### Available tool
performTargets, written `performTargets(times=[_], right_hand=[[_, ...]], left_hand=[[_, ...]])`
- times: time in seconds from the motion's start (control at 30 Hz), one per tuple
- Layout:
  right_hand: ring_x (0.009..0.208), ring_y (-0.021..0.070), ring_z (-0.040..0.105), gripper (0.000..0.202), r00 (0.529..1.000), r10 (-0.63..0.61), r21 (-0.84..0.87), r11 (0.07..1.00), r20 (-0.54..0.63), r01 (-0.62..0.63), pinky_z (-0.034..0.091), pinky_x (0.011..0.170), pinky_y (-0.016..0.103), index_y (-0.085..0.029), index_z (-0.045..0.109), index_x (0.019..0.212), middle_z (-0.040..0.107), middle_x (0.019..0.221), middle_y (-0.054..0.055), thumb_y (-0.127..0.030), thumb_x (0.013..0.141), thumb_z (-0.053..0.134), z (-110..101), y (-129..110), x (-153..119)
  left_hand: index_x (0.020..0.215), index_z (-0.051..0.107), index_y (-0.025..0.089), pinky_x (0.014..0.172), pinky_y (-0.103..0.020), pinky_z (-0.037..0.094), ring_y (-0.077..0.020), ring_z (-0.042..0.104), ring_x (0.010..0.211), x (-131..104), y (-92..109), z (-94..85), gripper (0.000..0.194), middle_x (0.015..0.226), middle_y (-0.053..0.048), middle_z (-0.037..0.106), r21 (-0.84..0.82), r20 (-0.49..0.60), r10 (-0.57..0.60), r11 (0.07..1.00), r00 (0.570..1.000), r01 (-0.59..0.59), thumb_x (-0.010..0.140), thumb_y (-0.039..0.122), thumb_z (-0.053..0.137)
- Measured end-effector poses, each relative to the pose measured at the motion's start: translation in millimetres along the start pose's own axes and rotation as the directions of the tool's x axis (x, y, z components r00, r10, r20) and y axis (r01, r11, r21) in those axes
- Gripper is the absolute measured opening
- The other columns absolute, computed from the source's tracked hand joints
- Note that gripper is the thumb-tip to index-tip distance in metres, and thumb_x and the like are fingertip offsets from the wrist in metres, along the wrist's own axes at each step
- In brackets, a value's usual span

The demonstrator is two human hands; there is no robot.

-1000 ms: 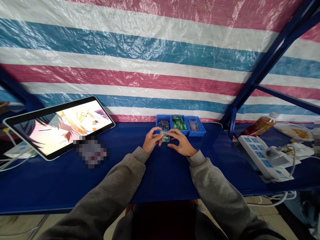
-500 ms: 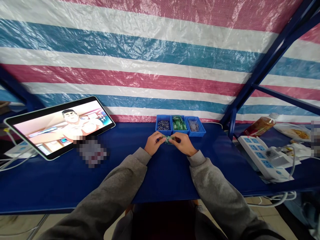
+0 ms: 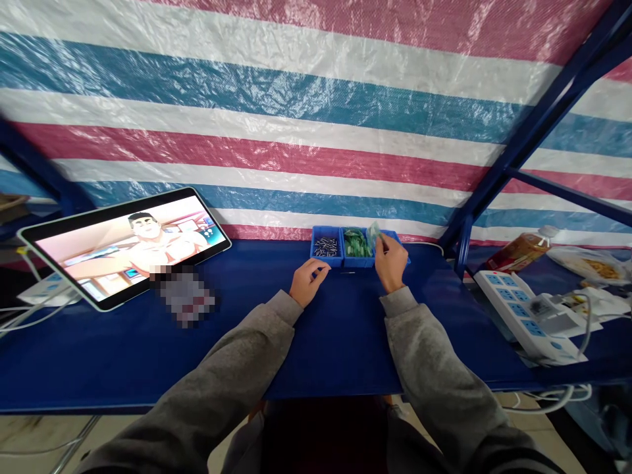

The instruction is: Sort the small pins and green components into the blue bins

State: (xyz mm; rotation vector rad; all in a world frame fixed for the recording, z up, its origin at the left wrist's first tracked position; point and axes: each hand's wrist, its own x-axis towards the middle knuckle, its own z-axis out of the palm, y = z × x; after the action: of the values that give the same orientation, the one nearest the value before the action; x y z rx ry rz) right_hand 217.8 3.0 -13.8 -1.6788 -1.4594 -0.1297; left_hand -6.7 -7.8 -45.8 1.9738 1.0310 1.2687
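A small clear greenish plastic packet (image 3: 373, 232) is pinched in my right hand (image 3: 392, 260), held up over the right-hand blue bin (image 3: 394, 235). The hand partly hides that bin and what lies in it. My left hand (image 3: 307, 282) rests low over the table with its fingers curled together, and nothing shows in them. Between the hands, a thin metal pin (image 3: 348, 272) lies on the table. Two more blue bins stand just beyond: one holds many small metal pins (image 3: 326, 247), the middle one green plastic packets (image 3: 355, 242).
On the left stands a tablet (image 3: 123, 247) with a cartoon picture, a blurred-out item (image 3: 187, 296) beside it. To the right are a white power strip (image 3: 523, 313) with plugs, a drink bottle (image 3: 526, 250) and a bag of food (image 3: 600, 266). Striped sheeting hangs behind.
My hands were together on a greenish packet before the bins. Now they are apart: the right has carried a packet right and forward over the right bin. A pin now shows on the table.
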Motion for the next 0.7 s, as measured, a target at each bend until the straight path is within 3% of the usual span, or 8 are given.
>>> performTargets(times=[0.1,0.23,0.37,0.47,0.57,0.63,0.7], right_hand=[[0.082,0.0216,0.062,0.037,0.996,0.060,-0.182,0.982,0.063,-0.047,0.040,0.070,0.027,-0.014,0.070,0.097,0.071,0.091,0.013,-0.027,0.094,0.035,4,2,22],[0.087,0.0237,0.064,0.031,0.958,0.157,-0.342,0.937,0.241,-0.067,0.040,0.072,0.028,-0.013,0.072,0.094,0.071,0.095,0.017,-0.021,0.090,0.042,19,-1,42],[0.096,0.0281,0.064,0.032,0.907,0.210,-0.390,0.919,0.365,-0.056,0.042,0.078,0.032,-0.009,0.071,0.101,0.069,0.101,0.021,-0.029,0.089,0.049,30,-7,51],[0.098,0.0289,0.062,0.038,0.939,0.167,-0.347,0.936,0.301,-0.055,0.042,0.079,0.033,-0.009,0.069,0.104,0.066,0.107,0.020,-0.037,0.090,0.048,23,-15,48],[0.089,0.0244,0.062,0.033,0.977,0.038,-0.228,0.974,0.210,0.011,0.043,0.075,0.031,-0.014,0.069,0.101,0.068,0.100,0.014,-0.030,0.092,0.042,9,-22,33],[0.078,0.0210,0.062,0.026,0.935,-0.099,-0.106,0.984,0.340,0.143,0.042,0.070,0.029,-0.017,0.070,0.092,0.069,0.085,0.009,-0.027,0.091,0.045,3,-24,17],[0.073,0.0202,0.061,0.015,0.829,-0.179,-0.028,0.973,0.530,0.228,0.042,0.067,0.028,-0.020,0.070,0.085,0.068,0.075,0.004,-0.025,0.085,0.055,1,-21,-1]], left_hand=[[0.084,0.069,0.017,0.052,-0.023,0.043,-0.0124,0.056,0.064,0,1,0.6,0.027,0.089,-0.007,0.065,-0.001,-0.003,0.001,1.000,1.000,-0.001,0.088,0.039,0.053],[0.082,0.069,0.017,0.054,-0.023,0.044,-0.0122,0.056,0.062,0,0,0.9,0.025,0.086,-0.006,0.066,-0.002,0.008,0.002,1.000,1.000,-0.002,0.088,0.036,0.054],[0.082,0.070,0.018,0.056,-0.024,0.045,-0.0126,0.056,0.061,-1,-3,1.9,0.023,0.081,-0.005,0.065,0.013,0.032,0.010,1.000,0.999,-0.010,0.087,0.035,0.055],[0.082,0.070,0.018,0.056,-0.024,0.045,-0.0130,0.056,0.061,-2,-4,2.4,0.023,0.079,-0.004,0.065,0.021,0.039,0.000,1.000,0.999,0.000,0.087,0.036,0.056],[0.083,0.070,0.018,0.056,-0.024,0.045,-0.0128,0.056,0.060,-2,-3,2.3,0.022,0.079,-0.005,0.066,0.027,0.047,-0.014,1.000,0.999,0.013,0.087,0.035,0.056],[0.082,0.071,0.018,0.055,-0.023,0.044,-0.0125,0.056,0.059,-2,-3,2.1,0.022,0.080,-0.005,0.067,0.030,0.054,-0.017,0.999,0.998,0.016,0.087,0.034,0.056],[0.082,0.071,0.018,0.055,-0.023,0.044,-0.0121,0.056,0.058,-1,-2,1.9,0.021,0.081,-0.005,0.068,0.030,0.057,-0.014,0.999,0.998,0.012,0.086,0.034,0.056]])
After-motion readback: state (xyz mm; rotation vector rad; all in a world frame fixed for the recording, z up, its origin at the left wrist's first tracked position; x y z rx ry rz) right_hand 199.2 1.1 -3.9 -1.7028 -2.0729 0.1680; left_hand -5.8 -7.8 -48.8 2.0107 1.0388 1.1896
